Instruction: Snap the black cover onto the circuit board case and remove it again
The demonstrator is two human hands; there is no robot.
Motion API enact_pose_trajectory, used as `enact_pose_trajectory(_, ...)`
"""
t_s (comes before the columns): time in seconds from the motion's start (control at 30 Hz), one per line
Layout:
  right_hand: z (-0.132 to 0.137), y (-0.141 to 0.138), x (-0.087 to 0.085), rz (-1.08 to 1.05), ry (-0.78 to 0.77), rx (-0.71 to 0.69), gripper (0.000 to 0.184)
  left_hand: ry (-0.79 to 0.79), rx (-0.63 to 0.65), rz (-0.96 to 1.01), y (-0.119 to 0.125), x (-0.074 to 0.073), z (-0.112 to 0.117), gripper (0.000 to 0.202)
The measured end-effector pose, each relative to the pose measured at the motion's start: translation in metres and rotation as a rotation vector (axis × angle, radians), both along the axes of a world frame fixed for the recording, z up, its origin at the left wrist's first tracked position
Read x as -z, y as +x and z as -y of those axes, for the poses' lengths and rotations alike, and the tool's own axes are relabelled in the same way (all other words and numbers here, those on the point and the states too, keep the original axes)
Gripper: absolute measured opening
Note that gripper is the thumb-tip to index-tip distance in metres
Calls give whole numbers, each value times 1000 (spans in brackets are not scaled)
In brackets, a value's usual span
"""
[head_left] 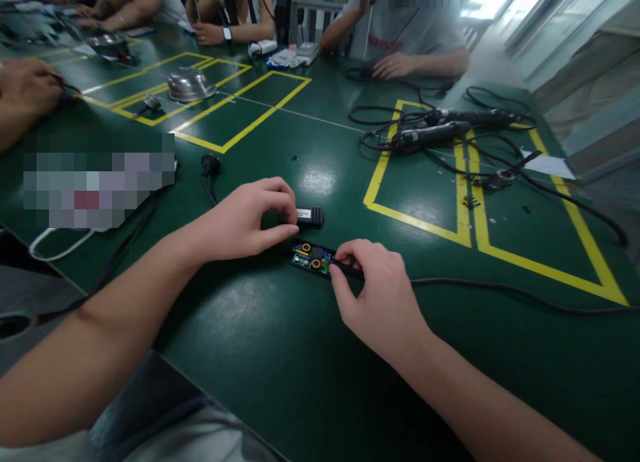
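My left hand (253,219) curls its fingers and thumb round the left end of a black plastic casing half (314,215) with a white label, low over the green table. Just in front of it lies an opened black housing with a circuit board (309,257), copper-wound coils and small coloured wires showing. The thumb and fingers of my right hand (377,282) pinch the right end of this housing, hiding that part. A black cable (475,285) runs out to the right from beneath my right hand.
A black plug (211,165) stands beyond my left forearm. At right, two black electric screwdrivers (433,135) lie among looped cables within yellow tape. Farther off are a metal bowl (190,85) and co-workers' hands (395,65). A blurred-out item (95,189) lies at left.
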State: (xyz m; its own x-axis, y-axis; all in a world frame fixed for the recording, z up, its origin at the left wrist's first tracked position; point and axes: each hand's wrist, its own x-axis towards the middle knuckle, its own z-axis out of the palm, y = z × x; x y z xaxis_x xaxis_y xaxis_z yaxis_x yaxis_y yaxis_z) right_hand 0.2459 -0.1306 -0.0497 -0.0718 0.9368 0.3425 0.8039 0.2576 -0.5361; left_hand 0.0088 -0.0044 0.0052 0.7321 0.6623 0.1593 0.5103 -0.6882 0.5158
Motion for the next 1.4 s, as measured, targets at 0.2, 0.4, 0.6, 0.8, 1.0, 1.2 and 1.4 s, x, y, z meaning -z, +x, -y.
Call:
enact_pose_trajectory(0.2,-1,0,2,-12,16,7,13,-248,104,-178,-1,-8,5,16)
enact_pose_trajectory(0.4,-2,1,4,-17,23,10,12,-227,84,-204,1,-3,4,14)
enact_pose_trajectory(0.6,-2,1,4,-35,33,16,12,-209,67,-144,2,-3,2,19)
enact_pose_trajectory(0.8,-2,0,-3,-90,20,38,13,-208,49,-78,-1,-6,2,24)
enact_pose_trajectory(1.0,1,0,-7,-124,-18,46,14,-210,70,-81,-5,-8,1,23)
enact_pose_trajectory(1.2,-1,3,-4,-65,-25,46,14,-211,86,-89,-7,-2,-4,18)
enact_pose_trajectory(1.4,0,4,-3,-4,0,47,15,-120,142,-58,-7,6,-6,14)
